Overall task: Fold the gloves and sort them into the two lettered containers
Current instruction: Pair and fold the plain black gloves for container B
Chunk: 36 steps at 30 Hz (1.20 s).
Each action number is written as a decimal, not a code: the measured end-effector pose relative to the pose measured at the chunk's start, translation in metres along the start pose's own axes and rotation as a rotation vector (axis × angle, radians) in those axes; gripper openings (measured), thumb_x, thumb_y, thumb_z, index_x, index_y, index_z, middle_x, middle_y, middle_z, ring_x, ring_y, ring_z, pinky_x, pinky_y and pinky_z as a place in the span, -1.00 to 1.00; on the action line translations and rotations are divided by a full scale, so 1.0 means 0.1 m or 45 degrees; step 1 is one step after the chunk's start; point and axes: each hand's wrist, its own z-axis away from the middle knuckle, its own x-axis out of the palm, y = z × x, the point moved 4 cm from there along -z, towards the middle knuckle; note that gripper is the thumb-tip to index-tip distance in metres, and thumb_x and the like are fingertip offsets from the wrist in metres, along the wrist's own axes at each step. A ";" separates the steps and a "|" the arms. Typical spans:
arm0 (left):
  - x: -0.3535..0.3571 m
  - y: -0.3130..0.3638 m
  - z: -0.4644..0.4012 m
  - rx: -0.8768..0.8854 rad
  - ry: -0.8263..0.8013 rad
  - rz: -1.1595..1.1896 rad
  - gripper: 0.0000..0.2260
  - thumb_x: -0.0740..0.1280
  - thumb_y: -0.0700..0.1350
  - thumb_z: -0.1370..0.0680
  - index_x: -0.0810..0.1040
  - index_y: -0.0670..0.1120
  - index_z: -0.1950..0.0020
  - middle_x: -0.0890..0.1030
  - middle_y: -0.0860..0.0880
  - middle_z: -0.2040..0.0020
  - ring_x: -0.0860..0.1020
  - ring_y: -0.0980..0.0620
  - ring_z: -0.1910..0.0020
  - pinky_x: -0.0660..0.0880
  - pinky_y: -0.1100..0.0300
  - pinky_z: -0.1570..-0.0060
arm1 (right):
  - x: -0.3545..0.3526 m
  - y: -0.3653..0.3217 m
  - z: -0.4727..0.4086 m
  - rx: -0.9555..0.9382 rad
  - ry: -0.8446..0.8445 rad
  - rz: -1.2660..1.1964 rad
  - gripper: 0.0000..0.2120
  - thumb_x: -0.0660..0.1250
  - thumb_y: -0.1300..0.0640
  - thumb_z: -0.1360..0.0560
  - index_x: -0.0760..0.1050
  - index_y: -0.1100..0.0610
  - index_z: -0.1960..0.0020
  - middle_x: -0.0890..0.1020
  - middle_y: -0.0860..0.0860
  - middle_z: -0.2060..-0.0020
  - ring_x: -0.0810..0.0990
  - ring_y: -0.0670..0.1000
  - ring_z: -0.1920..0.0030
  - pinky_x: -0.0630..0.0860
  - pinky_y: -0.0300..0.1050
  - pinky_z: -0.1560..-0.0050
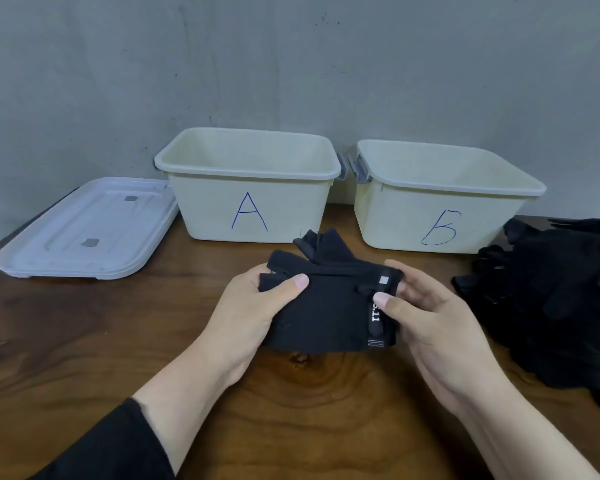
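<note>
Grey plaster wall (291, 64) behind; dark wooden table (84, 341) with swirling grain in front. At 12 o'clock, just left of centre, cream container marked A (248, 188), open-topped. At 1 o'clock, just beside it, cream container marked B (440, 202), grey latches (352, 166) of both nearly touching between them. At 10 o'clock, white lids (87, 230) stacked flat on the table, close to container A. At 3 o'clock, heap of black gloves (551, 306) reaching the frame's right edge. At centre, in front of the gap between the containers, black glove bundle (326, 299), partly folded, glove fingers poking out toward 12 o'clock, white lettering on the cuff strap. Left hand (250, 306) gripping the bundle's left edge, thumb pressed on top, other fingers hidden beneath. Right hand (426, 306) gripping the right edge at the cuff, thumb on the strap, fingers curled behind. Black sleeve (118, 445) on the left forearm.
</note>
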 end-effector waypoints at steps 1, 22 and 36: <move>0.02 0.01 0.00 0.006 0.010 -0.003 -0.82 0.40 -0.04 -0.56 0.65 -0.06 -0.13 0.71 -0.06 -0.06 0.67 -0.06 -0.10 0.57 -0.05 -0.14 | -0.02 -0.04 0.01 -0.030 0.033 0.020 -0.63 0.41 0.31 -0.52 0.59 0.07 -0.29 0.73 0.05 -0.05 0.71 0.07 -0.11 0.63 0.07 -0.12; 0.78 0.95 -1.21 1.117 0.077 -1.594 -0.64 0.18 0.04 -0.55 0.62 0.01 -0.25 0.60 0.07 -0.22 0.44 0.11 -0.24 0.21 0.19 -0.30 | -1.00 -2.61 -1.77 -0.396 0.294 1.195 -0.82 0.48 0.23 -0.50 0.63 -0.01 -0.02 0.71 0.02 0.17 0.66 0.03 0.20 0.51 -0.10 0.16; 1.00 0.78 -1.48 1.046 -0.042 -1.904 -0.56 0.25 0.13 -0.48 0.59 0.03 -0.30 0.59 0.05 -0.29 0.55 0.07 -0.26 0.42 -0.03 -0.31 | -0.71 -1.31 -2.83 0.382 0.081 1.238 -0.64 0.51 0.05 -0.50 0.58 0.30 -0.13 0.68 0.16 -0.02 0.69 0.14 0.04 0.65 0.02 0.07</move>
